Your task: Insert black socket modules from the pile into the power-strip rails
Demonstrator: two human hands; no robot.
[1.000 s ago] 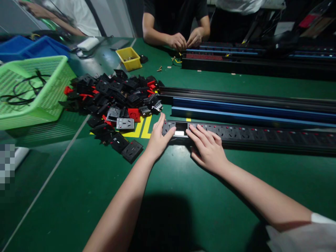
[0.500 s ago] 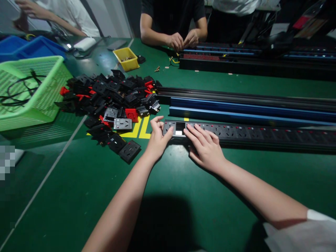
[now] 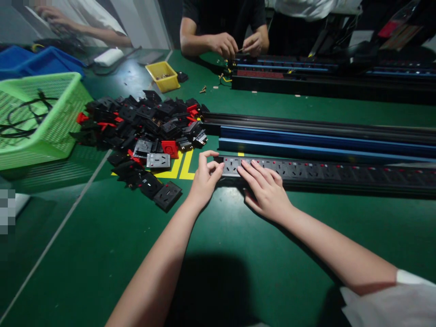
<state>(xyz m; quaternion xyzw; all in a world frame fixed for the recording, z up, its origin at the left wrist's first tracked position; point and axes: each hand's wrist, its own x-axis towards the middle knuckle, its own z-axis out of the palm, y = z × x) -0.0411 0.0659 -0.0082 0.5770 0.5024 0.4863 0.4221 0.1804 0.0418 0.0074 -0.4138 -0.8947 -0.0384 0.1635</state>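
Note:
A long black power strip [image 3: 306,184] lies across the green table, its channel filled with a row of black socket modules with red dots. At its left end my left hand [image 3: 204,181] is closed around the strip, the thumb against the left edge of the endmost socket module [image 3: 231,167]. A short dark stretch of channel shows beside that thumb. My right hand [image 3: 269,190] lies on the row just right of that module, fingers stretched out and flat, holding nothing. Left of my hands is a heap of loose socket modules [image 3: 150,118], mostly black with some red.
Blue and black rails [image 3: 306,141] lie behind the strip. A green basket [image 3: 64,118] with black cables stands left, near blue trays [image 3: 51,61] and a yellow box [image 3: 166,84] of small parts. Across the table a co-worker's hands [image 3: 235,45] work beside another strip.
The endmost socket module has slid right against the row, closing the gap beside my right fingers. My left thumb has followed it slightly; my right hand has barely moved.

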